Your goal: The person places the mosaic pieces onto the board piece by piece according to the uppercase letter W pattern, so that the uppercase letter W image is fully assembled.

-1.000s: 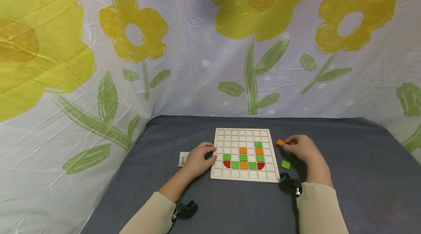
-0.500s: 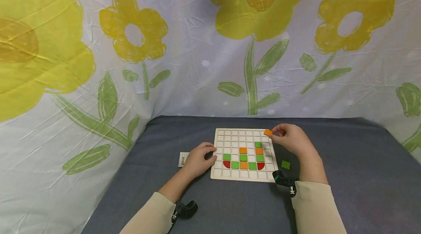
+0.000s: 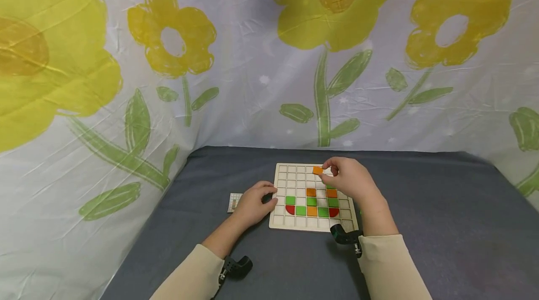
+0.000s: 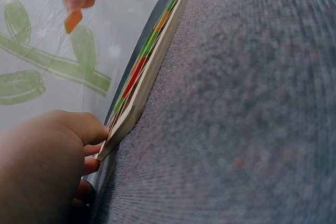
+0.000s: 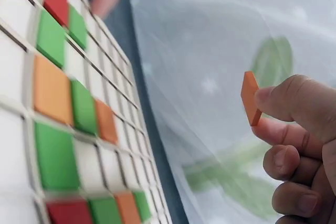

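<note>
A square wooden grid board (image 3: 280,223) lies on the dark cloth, with green, orange and red tiles in some of its cells. Thumb and index finger of my right hand (image 3: 351,178) pinch an orange square tile (image 3: 317,170) over the board's far rows. Seen from the right wrist, that tile (image 5: 250,99) is held up on edge between thumb and finger, apart from the board. My left hand (image 3: 254,204) rests its fingertips on the board's left edge, thumb and index finger spaced along it. The right hand covers part of the board's right side.
A small printed card (image 3: 234,202) with a grid pattern lies left of the board, partly behind the left hand. The loose green tile to the right is nearly hidden by the right wrist. A flower-printed curtain (image 3: 248,113) hangs behind the table.
My right hand has carried the orange tile from beside the board's right edge up and left, over its far rows. The left hand has stayed at the left edge.
</note>
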Action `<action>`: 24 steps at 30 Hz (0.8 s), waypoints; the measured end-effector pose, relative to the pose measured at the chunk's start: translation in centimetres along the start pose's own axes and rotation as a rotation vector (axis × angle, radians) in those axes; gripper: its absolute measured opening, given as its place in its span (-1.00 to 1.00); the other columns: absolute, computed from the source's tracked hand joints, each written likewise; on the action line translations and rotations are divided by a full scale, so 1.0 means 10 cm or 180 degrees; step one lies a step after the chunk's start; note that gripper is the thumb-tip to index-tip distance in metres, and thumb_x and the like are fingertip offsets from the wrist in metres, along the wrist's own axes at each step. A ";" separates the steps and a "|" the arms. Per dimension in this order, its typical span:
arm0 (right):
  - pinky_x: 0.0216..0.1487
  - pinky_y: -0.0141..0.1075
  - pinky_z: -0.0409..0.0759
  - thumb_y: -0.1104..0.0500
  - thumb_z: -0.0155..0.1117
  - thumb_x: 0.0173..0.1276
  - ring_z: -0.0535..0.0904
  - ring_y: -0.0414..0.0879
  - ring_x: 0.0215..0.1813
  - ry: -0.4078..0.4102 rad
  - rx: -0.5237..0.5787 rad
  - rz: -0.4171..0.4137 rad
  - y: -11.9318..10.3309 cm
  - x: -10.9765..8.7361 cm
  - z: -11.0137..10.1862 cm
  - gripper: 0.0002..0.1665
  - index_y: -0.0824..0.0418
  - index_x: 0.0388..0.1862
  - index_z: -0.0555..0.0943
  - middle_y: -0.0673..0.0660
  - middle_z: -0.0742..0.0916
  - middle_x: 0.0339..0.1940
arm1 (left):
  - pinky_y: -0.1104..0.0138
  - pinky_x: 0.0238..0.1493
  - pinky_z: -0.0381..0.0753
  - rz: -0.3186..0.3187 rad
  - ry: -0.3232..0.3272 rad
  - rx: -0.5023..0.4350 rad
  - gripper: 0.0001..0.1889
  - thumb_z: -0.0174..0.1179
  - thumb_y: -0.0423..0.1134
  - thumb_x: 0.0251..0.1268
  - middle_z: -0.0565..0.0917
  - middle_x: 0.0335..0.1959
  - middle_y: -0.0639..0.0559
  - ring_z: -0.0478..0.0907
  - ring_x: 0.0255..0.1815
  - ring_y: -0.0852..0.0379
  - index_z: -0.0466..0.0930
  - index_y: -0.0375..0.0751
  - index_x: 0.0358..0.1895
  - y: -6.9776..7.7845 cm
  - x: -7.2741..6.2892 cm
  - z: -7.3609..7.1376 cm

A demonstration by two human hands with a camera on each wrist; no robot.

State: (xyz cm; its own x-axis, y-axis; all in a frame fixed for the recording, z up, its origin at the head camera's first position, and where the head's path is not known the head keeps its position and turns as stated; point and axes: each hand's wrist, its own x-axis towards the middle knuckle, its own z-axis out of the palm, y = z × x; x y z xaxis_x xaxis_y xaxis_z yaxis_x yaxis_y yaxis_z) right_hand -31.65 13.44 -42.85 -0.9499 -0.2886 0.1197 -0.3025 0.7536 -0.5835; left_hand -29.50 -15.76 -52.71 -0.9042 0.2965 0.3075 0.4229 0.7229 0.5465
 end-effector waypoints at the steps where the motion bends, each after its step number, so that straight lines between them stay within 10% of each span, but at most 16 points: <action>1: -0.45 -0.21 0.31 0.03 0.39 0.36 0.33 -0.09 -0.53 -0.0015 -0.0031 -0.0029 -0.04 0.01 0.04 -0.71 0.16 -0.04 0.70 0.04 0.53 -0.43 | 0.03 0.14 0.60 0.0006 0.0002 -0.0005 -0.68 0.32 -0.19 0.41 0.63 0.16 -0.04 0.61 0.15 -0.02 0.73 -0.21 0.14 0.00 0.00 0.00; 18: -0.52 -0.24 0.38 0.04 0.36 0.29 0.41 -0.12 -0.59 -0.0414 -0.0621 -0.0140 -0.30 0.18 0.64 -0.70 0.14 -0.06 0.74 -0.04 0.58 -0.62 | 0.04 0.19 0.58 -0.0011 -0.0025 0.0014 -0.69 0.32 -0.18 0.41 0.64 0.16 -0.03 0.61 0.17 -0.02 0.74 -0.20 0.13 0.00 0.02 0.00; 24: -0.42 -0.20 0.52 0.08 0.38 0.26 0.50 -0.14 -0.49 -0.0439 -0.0747 -0.0033 -0.32 0.17 0.73 -0.79 0.12 -0.16 0.75 -0.05 0.72 -0.38 | 0.05 0.18 0.59 -0.0046 -0.0036 0.0021 -0.69 0.32 -0.17 0.42 0.63 0.16 -0.02 0.61 0.16 -0.01 0.74 -0.19 0.14 -0.01 0.02 0.01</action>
State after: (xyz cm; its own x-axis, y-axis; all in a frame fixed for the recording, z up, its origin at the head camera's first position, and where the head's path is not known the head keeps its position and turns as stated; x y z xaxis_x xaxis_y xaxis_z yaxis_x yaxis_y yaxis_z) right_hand -31.69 6.21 -46.68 -0.9319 -0.3626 0.0046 -0.3372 0.8619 -0.3787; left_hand -29.75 -15.72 -52.74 -0.9108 0.2930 0.2908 0.4094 0.7312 0.5456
